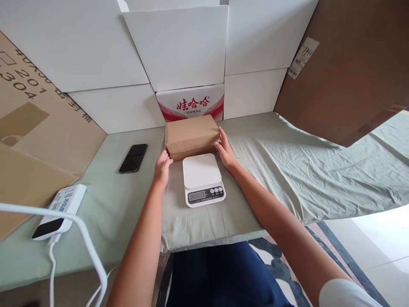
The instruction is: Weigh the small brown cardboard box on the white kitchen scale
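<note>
Left hand (162, 169) and right hand (226, 152) hold a brown carton (192, 134) by opposite ends beyond a scale (202, 175); even pressure steadies it.

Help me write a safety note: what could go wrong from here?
The brown carton is close behind the white scale, so drawing it nearer could knock the scale. The left hand and right hand have it by opposite ends, so an uneven grip might let it tilt.
</note>
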The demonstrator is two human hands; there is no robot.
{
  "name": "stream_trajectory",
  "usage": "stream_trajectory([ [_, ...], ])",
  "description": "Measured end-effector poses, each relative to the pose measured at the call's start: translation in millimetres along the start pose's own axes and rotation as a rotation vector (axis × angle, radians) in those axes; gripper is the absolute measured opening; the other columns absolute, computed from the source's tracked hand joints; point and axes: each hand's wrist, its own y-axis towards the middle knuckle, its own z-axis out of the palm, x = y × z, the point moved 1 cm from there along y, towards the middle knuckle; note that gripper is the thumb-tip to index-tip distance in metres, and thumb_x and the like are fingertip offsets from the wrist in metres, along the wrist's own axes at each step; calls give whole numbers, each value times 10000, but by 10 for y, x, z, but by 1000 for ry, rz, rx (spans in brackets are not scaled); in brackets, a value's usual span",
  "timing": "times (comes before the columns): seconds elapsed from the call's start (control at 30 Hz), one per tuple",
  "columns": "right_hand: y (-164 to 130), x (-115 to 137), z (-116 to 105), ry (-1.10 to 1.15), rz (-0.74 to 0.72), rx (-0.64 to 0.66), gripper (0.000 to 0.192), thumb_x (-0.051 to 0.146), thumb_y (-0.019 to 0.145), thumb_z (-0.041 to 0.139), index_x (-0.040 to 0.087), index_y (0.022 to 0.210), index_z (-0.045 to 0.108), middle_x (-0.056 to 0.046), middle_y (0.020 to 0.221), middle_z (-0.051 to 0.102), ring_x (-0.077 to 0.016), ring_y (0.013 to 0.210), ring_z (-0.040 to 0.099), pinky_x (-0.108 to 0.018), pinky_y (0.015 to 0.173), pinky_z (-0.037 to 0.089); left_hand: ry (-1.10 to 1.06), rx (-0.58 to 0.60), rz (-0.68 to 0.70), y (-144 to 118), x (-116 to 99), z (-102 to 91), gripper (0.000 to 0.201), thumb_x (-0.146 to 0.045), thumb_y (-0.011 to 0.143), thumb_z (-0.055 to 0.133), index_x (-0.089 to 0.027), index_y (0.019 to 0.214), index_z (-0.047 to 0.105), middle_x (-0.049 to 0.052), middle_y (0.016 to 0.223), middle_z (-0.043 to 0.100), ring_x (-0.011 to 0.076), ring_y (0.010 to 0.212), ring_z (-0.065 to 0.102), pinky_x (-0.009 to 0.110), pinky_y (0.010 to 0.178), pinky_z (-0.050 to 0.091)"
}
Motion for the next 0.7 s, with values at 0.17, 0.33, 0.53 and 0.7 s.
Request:
stream_trajectory([
  [0.17,12,-63,-3,-7,-2,20,978,757,910,546,295,1679,158,-90,1722,344,-294,1553,420,-535,1298,334,-4,4,16,20,-11,27,725,-277,699,627,-174,1416,644,109,1515,618,324,1507,462,468,1256,339],
  [0.33,-34,100,7,-54,-103,27,930,739,956,470,334,1688,65,-60,1770,227,-282,1606,330,-529,1264,389,-19,-15,126,-84,-136,24,818,-267,706,626,-185,1517,559,126,1600,529,340,1527,436,476,1261,333],
  [0.53,-489,423,-62,-212,-210,-24,876,710,975,476,404,1683,60,-25,1786,124,-329,1626,250,-584,1254,385,50,-27,206,-679,-296,-56,766,-244,782,634,-197,1541,542,125,1588,543,359,1554,381,517,1285,295],
  [0.7,-1029,529,-209,-292,-187,-19,820,682,998,447,410,1681,83,-37,1747,193,-327,1621,244,-586,1236,412,104,-14,125,-1184,-255,-132,726,-288,828,657,-183,1538,546,163,1553,574,393,1527,413,575,1260,328],
])
